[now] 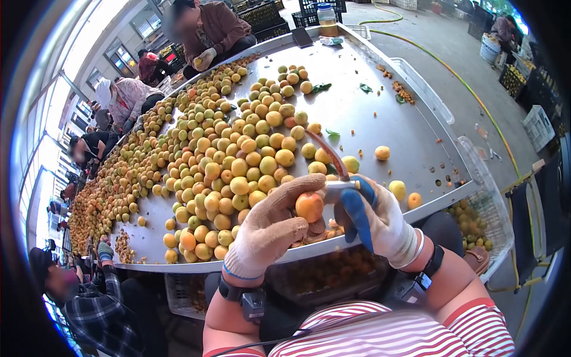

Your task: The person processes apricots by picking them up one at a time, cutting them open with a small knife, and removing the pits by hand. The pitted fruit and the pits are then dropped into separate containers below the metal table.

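My left hand (270,229), in a tan knit glove, grips an orange apricot (310,206) just above the table's near edge. My right hand (375,217), in a white glove with blue fingertips, holds a curved knife (331,162) by its white handle, the blade rising up and away over the fruit pile. The knife handle sits right beside the held apricot. A large heap of yellow and orange apricots (238,160) covers the metal table in front of my hands.
The long steel table (380,113) stretches away to the left, with other people seated along its far side and a person in plaid at bottom left. Crates of fruit (476,226) sit below the near edge at right. A jar (326,16) and phone stand at the far end.
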### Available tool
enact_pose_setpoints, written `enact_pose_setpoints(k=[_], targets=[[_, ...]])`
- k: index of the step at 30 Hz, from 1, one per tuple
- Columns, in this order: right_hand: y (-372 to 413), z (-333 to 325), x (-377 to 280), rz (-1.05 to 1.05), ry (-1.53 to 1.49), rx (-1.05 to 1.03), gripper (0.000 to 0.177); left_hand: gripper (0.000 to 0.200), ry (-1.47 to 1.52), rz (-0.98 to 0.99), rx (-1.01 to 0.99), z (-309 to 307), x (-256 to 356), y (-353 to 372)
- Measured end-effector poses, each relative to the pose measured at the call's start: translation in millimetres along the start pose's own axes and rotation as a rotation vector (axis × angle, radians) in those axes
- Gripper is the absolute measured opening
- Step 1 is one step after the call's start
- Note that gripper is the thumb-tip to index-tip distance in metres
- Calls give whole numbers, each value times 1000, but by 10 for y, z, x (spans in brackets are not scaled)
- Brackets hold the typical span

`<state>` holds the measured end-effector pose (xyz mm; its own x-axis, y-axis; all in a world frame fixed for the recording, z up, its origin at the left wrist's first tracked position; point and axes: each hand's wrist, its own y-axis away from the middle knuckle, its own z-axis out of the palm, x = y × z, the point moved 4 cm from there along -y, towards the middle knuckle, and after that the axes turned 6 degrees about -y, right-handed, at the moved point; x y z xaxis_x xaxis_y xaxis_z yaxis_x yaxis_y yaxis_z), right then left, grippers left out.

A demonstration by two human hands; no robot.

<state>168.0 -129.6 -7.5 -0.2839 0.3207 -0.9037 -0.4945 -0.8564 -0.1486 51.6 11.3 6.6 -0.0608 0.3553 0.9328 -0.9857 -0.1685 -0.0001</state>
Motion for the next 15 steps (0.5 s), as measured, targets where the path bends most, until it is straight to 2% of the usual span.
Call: enact_pose_setpoints(k=[3, 5, 7, 10, 12, 15], targets=[[60, 56, 12, 81, -26, -85, 24, 65, 14, -37, 23, 64, 40, 95], [69, 89, -15, 56, 29, -99, 25, 65, -217, -23, 89, 104, 119, 128], [89, 117, -17, 81, 48, -167, 26, 62, -214, -24, 122, 100, 125, 147], [93, 150, -26, 97, 41, -169, 24, 58, -368, 66, 118, 63, 137, 157], [95, 160, -23, 101, 57, -168, 23, 52, -604, 168, 94, 76, 182, 160], [109, 154, 6, 164, -31, -141, 19, 48, -741, 222, 70, 72, 181, 151]])
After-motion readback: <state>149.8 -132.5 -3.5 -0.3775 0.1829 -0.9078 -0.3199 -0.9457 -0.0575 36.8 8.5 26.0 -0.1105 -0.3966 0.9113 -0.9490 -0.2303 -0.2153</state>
